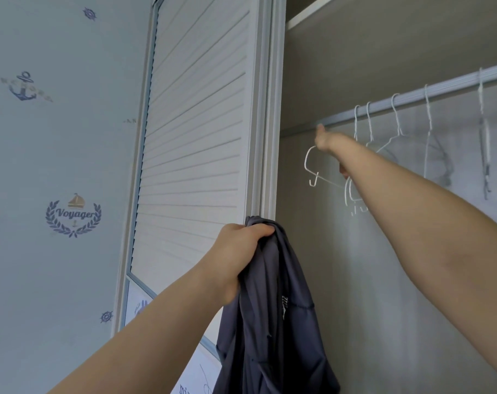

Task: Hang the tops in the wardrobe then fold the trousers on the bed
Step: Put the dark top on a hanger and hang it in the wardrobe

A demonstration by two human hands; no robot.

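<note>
Left hand (241, 245), nearest the camera: fingers (263, 231) clenched around a bunched dark blue-grey top (273, 322). Thumb side faces the camera. The top hangs straight down from the fingers, in loose folds, and runs out of view at the bottom edge. A small pale print shows on the cloth below the fingers.

Just behind the left fingers: white louvred wardrobe door (193, 143), with its frame edge directly above the gathered cloth. Left of the fingers, farther back: pale wall (57, 137) with blue nautical motifs, an anchor, ship wheels and a wreath reading "Voyager".

Right hand (325, 142), farther in, arm fully extended into the open wardrobe (383, 66). It holds a white wire hanger (312, 169), which hangs just below the hand; the grip itself is hidden behind the hand, so finger position cannot be told exactly. Thumb points up toward the rail (412, 93), close under its left end.

Right of the right fingers, on the rail: a row of white wire hangers (395, 120), all bare.
</note>
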